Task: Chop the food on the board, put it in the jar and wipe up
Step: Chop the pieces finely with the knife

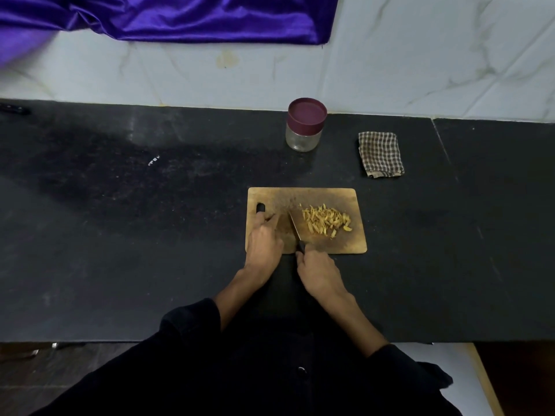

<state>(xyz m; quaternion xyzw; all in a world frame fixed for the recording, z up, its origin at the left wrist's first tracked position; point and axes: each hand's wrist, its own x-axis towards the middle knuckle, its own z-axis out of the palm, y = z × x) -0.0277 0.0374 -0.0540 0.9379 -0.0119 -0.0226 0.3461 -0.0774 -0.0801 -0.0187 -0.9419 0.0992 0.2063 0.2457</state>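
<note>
Open dark counter (135,235) is seen left of the cutting board (315,196) and along its right side. Behind the board, the way is narrowed by two things — a lidded jar (304,127) and a folded checked cloth (380,154), set apart by a gap.

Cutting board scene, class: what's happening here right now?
A person stands at a dark counter with a wooden board. The right hand grips a knife, its blade resting on the board just left of a pile of yellow strips. The left hand rests on the board's left end by the handle hole. Behind the board stands a jar, its maroon lid still on, and a folded checked cloth lies to its right, untouched.
</note>
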